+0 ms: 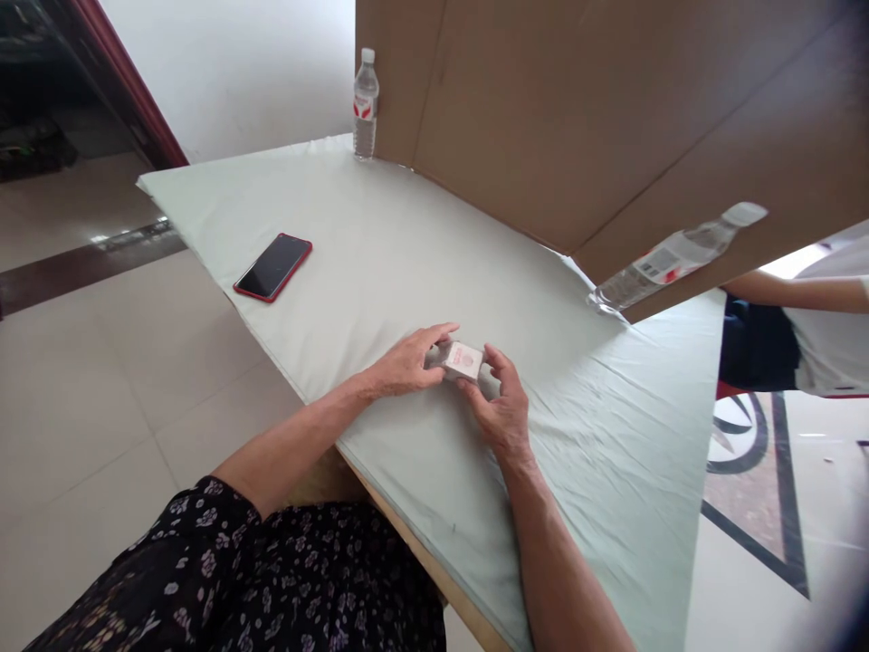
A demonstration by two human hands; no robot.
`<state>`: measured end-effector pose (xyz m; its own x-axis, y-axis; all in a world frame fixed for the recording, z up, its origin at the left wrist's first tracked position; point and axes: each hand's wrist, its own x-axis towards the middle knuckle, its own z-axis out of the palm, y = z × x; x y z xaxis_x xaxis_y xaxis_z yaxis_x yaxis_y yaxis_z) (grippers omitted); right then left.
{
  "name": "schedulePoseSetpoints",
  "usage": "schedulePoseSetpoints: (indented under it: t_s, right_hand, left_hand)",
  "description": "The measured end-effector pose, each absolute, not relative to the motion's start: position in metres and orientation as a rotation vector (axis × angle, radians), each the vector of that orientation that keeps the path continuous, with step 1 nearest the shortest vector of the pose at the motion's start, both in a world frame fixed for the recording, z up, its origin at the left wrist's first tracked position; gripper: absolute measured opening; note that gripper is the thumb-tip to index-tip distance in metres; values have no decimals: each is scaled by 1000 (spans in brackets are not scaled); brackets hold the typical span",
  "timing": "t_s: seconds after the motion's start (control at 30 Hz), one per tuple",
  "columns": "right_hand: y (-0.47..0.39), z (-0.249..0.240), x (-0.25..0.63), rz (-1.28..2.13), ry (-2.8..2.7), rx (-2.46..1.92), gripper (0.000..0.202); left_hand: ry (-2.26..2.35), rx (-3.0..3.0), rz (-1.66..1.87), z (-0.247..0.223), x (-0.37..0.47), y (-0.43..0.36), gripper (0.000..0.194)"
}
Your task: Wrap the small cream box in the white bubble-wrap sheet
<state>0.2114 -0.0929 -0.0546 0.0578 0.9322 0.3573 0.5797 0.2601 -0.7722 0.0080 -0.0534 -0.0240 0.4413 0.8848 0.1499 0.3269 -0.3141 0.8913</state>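
Observation:
A small white box (463,360) with red print on top and greyish sides sits between my hands, at the middle of the cloth-covered table (407,244). My left hand (411,360) has its thumb and fingers curved around the box's left end. On the other side, my right hand (501,398) holds the right end, with the thumb at the near edge and the index finger at the far corner. Whether the box rests on the cloth or is slightly raised, I cannot tell.
A phone in a red case (273,267) lies to the left. Brown cardboard panels (516,118) stand across the back, with an upright water bottle (365,107) at left and another bottle (672,261) at right. Beyond the panels, another person's arm (801,292) shows.

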Motion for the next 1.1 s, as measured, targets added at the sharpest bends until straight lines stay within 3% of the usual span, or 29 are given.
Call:
schedulePoseSetpoints:
  t_s: [0.13, 0.37, 0.6, 0.8, 0.97, 1.1]
  right_hand:
    - [-88, -57, 212, 553, -1649, -1444, 66]
    - [-95, -60, 218, 565, -1659, -1432, 83]
    - [-91, -62, 220, 618, -1667, -1417, 85]
    - [-88, -60, 214, 555, -1626, -1430, 65]
    - [-94, -52, 216, 581, -1639, -1443, 64]
    - [-97, -39, 220, 415, -1577, -1438, 38]
  left_hand:
    - [1047, 1906, 806, -27, 9, -51, 70]
    - [1136, 1750, 792, -25, 5, -50, 88]
    - [1106, 1837, 771, -28, 5, -51, 89]
    - [1080, 1957, 852, -36, 11, -50, 78]
    - [1060, 2011, 797, -35, 8, -49, 78]
    - [1116, 1860, 770, -31, 5, -47, 76]
